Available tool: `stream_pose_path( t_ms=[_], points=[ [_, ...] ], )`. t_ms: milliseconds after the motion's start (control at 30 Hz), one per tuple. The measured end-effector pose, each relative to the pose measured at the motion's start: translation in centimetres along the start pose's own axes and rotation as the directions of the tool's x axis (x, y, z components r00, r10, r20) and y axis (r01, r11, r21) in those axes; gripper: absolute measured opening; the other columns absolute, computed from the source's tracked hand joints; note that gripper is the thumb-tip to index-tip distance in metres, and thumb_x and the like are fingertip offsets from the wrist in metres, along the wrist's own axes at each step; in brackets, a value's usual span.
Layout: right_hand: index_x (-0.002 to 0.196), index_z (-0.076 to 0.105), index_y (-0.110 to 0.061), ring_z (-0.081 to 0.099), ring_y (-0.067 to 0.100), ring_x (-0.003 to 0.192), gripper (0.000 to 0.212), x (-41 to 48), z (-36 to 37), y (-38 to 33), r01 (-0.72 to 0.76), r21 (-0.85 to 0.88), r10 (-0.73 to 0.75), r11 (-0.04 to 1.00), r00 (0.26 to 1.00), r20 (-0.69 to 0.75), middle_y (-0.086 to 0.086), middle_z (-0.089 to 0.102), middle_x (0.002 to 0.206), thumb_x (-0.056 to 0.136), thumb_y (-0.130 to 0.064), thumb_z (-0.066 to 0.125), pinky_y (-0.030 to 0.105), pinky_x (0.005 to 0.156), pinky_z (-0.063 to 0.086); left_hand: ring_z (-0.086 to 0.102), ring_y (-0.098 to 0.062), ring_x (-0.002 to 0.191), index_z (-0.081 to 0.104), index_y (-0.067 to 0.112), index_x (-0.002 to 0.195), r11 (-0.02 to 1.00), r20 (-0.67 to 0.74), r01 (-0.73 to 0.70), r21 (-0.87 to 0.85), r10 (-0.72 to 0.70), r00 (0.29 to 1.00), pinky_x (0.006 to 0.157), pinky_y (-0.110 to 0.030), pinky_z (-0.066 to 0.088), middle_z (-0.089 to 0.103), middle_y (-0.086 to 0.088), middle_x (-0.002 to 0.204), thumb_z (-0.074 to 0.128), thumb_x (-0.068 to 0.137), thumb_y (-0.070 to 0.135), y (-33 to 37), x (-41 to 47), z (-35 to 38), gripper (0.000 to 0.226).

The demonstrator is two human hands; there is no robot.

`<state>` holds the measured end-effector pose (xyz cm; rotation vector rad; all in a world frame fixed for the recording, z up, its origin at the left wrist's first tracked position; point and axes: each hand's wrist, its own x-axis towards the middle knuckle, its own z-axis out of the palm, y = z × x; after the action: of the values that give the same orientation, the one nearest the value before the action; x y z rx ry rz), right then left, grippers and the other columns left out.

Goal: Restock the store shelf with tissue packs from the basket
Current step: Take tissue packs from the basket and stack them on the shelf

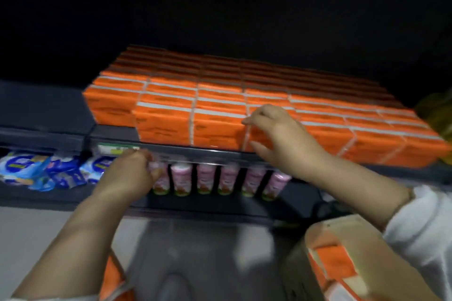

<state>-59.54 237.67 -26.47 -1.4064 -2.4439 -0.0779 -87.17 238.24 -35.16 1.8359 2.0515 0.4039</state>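
blurrily, left hand point(129, 173) at shelf edge point(208, 151), right hand point(276, 134) on tissue pack point(325, 138)

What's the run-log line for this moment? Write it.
stage: shelving | right grip: holds front orange plastic-wrapped tissue pack | left grip: curled at dark metal shelf edge, contact unclear

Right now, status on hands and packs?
Right hand grips front pack on shelf. Left hand at shelf edge, grip blurred. More packs in basket. No obstruction seen.
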Motion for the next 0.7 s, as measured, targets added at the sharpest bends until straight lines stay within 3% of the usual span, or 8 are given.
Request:
stream_pose_path(
  t_ms=[167,300,400,567,700],
  points=[
    [0.113,0.062,-0.008,0.056,0.032,0.100,0.042,-13.5,-1.8,5.4,-0.308,-0.008,0.308,0.951,0.951,0.036,0.010,0.059,0.104,0.073,-0.008,0.073,0.031,0.084,0.042,0.059,-0.028,0.091,0.064,0.011,0.106,0.976,0.162,-0.216,-0.028,0.218,0.962,0.074,-0.029,0.039,0.063,-0.012,0.100,0.069,0.083,0.027,6.5,-1.7,2.8,0.028],
    [0.117,0.062,-0.008,0.054,0.029,0.103,0.042,-21.7,-1.8,7.8,-0.527,0.047,0.523,0.849,0.849,0.079,0.009,0.058,0.106,0.076,-0.006,0.072,0.013,0.078,0.028,0.057,-0.023,0.084,0.064,0.015,0.103,0.904,0.182,-0.420,-0.073,0.426,0.886,0.070,-0.026,0.035,0.060,-0.006,0.093,0.069,0.083,0.026,12.7,-3.7,6.2,0.023],
    [0.121,0.059,-0.010,0.053,0.024,0.106,0.045,-25.7,-1.4,9.2,-0.610,0.097,0.602,0.787,0.792,0.098,0.008,0.057,0.110,0.078,-0.009,0.071,0.009,0.082,0.026,0.053,-0.015,0.079,0.065,0.016,0.104,0.823,0.156,-0.557,-0.110,0.568,0.808,0.070,-0.025,0.035,0.057,0.000,0.089,0.068,0.083,0.028,17.1,-5.7,9.0,0.024],
    [0.120,0.060,-0.008,0.057,0.027,0.104,0.046,-29.9,1.3,12.0,-0.715,0.151,0.709,0.683,0.698,0.101,0.011,0.059,0.113,0.077,-0.012,0.073,0.022,0.089,0.034,0.057,-0.015,0.085,0.061,0.021,0.110,0.712,0.193,-0.683,-0.164,0.702,0.686,0.075,-0.033,0.047,0.058,0.004,0.094,0.061,0.087,0.038,22.0,-8.5,14.6,0.028],
    [0.125,0.056,-0.010,0.055,0.023,0.107,0.050,-32.4,5.0,14.8,-0.818,0.219,0.803,0.532,0.569,0.176,0.009,0.056,0.118,0.078,-0.016,0.072,0.022,0.086,0.037,0.053,-0.012,0.091,0.058,0.021,0.119,0.686,0.233,-0.705,-0.181,0.726,0.646,0.075,-0.028,0.043,0.055,0.004,0.100,0.058,0.090,0.038,24.0,-9.7,18.9,0.034]
  ],
)
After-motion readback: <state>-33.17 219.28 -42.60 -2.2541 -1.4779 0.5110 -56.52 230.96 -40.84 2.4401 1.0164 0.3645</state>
